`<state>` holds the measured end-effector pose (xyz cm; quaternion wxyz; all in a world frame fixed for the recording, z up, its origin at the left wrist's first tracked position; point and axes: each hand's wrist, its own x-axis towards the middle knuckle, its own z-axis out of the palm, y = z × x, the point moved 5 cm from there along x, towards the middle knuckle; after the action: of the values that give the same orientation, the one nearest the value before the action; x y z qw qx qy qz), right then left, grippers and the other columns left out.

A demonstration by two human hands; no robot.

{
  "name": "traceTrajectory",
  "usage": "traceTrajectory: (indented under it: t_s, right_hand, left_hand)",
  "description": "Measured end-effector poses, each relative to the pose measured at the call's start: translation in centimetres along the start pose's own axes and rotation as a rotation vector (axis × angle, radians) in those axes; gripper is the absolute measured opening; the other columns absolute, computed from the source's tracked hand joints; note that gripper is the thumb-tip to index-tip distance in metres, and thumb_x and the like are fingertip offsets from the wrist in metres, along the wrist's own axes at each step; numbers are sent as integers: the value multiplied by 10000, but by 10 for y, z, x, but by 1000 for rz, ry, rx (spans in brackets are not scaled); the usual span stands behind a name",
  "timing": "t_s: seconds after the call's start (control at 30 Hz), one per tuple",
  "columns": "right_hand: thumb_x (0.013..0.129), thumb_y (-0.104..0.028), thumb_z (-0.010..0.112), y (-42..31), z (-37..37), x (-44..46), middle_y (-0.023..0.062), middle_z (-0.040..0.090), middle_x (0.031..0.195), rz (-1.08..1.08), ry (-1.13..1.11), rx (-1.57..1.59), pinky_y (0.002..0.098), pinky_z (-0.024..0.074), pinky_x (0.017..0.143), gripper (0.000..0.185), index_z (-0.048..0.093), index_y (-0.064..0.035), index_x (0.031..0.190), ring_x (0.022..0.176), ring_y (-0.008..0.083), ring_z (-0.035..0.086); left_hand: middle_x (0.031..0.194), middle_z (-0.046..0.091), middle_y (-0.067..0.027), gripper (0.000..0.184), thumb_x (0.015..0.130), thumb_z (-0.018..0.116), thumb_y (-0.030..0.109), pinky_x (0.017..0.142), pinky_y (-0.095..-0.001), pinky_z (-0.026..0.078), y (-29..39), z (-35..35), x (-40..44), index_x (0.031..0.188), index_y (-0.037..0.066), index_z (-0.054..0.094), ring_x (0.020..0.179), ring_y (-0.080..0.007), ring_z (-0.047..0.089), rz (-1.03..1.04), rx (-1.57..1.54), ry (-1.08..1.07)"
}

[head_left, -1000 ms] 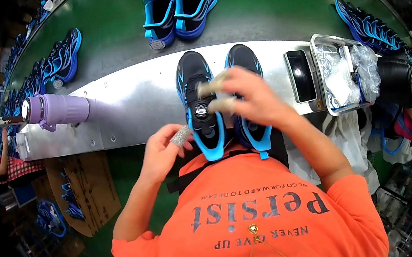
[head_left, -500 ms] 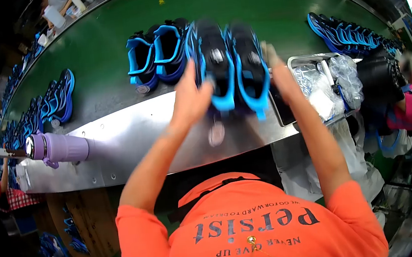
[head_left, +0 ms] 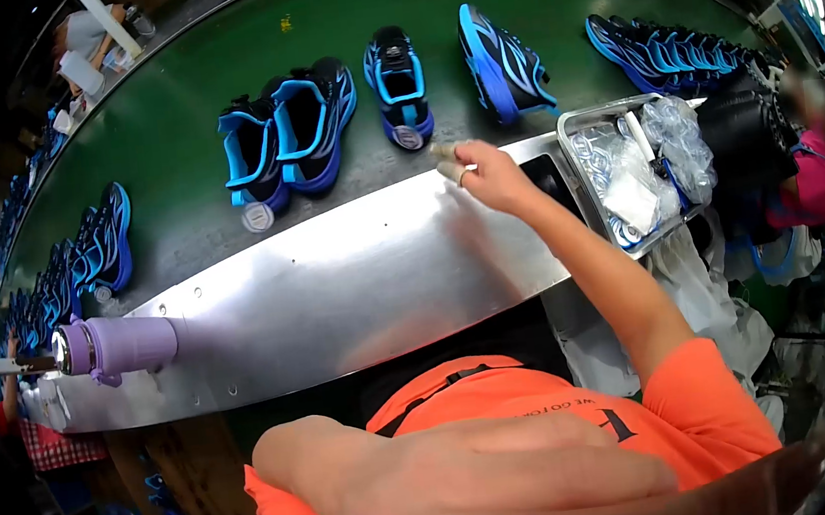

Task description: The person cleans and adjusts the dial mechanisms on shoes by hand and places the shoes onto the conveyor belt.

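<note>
My right hand point(head_left: 485, 177) is over the edge of the metal ledge, fingers apart and empty, with pale covers on some fingertips. Just beyond it, a black and blue shoe point(head_left: 399, 83) stands on the green surface, a round tag at its heel. Another shoe point(head_left: 503, 65) leans on its side to the right. Two more shoes point(head_left: 316, 127) stand together on the left, one with a round tag. My left hand point(head_left: 516, 478) looms large and blurred close to the camera, in front of the orange shirt; whether it holds anything is unclear.
A purple bottle point(head_left: 135, 343) lies on the ledge point(head_left: 336, 296) at left. At right, a metal tray point(head_left: 580, 175) of plastic bags and round tags partly covers a dark phone point(head_left: 545, 178). Rows of shoes point(head_left: 663, 55) stand at both sides. A person in pink point(head_left: 817, 180) is far right.
The two shoes moved forward off the ledge and now stand apart on the green surface, released. My left hand came back close to the camera; my right hand drew back from the shoes.
</note>
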<state>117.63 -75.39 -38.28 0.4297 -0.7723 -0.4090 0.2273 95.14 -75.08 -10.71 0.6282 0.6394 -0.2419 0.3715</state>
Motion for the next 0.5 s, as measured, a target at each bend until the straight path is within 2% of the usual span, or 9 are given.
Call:
traceTrajectory:
  t_s: [0.07, 0.13, 0.2, 0.3, 0.33, 0.4, 0.5]
  right_hand:
    - [907, -364, 673, 0, -32, 21, 206, 644, 1183, -132, 119, -96, 381, 499, 910, 413, 678, -92, 1218, 995, 312, 643]
    - [884, -427, 690, 19, -85, 52, 233, 633, 1210, -160, 367, -214, 399, 495, 938, 490, 656, -112, 1259, 1035, 352, 632]
    - [845, -540, 696, 43, -126, 69, 268, 615, 1249, 64, 464, -477, 430, 481, 978, 709, 539, -121, 1395, 1126, 394, 610]
    - [807, -643, 680, 98, -138, 92, 306, 577, 1301, 423, 286, -551, 457, 455, 1024, 949, 358, -91, 1508, 1216, 430, 565]
    - [798, -679, 664, 107, -134, 94, 307, 548, 1348, 486, 197, -543, 463, 436, 1052, 1052, 261, -51, 1539, 1258, 437, 539]
    - [782, -678, 687, 131, -118, 98, 307, 549, 1347, 549, 169, -518, 460, 434, 1055, 1078, 263, -31, 1533, 1250, 438, 545]
    - [791, -608, 717, 148, -105, 105, 303, 580, 1300, 433, 317, -306, 477, 458, 1015, 1026, 265, -77, 1543, 1206, 443, 569]
  left_hand:
    - [1201, 635, -169, 527, 806, 517, -49, 942, -356, 469, 1, 0, -2, 1330, -10, 563, 1088, -234, 599, 11, -10, 18]
    - [1205, 634, -168, 511, 811, 520, -46, 956, -359, 461, 2, -1, -2, 1319, -11, 568, 1100, -237, 595, 21, -14, 30]
    - [1210, 633, -166, 496, 816, 522, -43, 969, -362, 452, 2, -3, -1, 1308, -13, 574, 1113, -241, 591, 29, -13, 42]
    - [1216, 632, -164, 474, 823, 525, -39, 989, -368, 440, -2, -6, -2, 1292, -15, 583, 1131, -246, 584, 32, -15, 61]
    - [1219, 632, -163, 466, 825, 526, -37, 996, -369, 436, -3, -7, -2, 1287, -16, 586, 1137, -247, 582, 38, -28, 60]
    - [1223, 632, -162, 451, 830, 529, -34, 1009, -373, 427, -6, -11, -4, 1276, -17, 591, 1149, -251, 578, 37, -29, 66]
    - [1230, 631, -159, 429, 837, 532, -30, 1029, -378, 415, -11, -17, -1, 1260, -19, 600, 1168, -256, 572, 40, -1, 75]
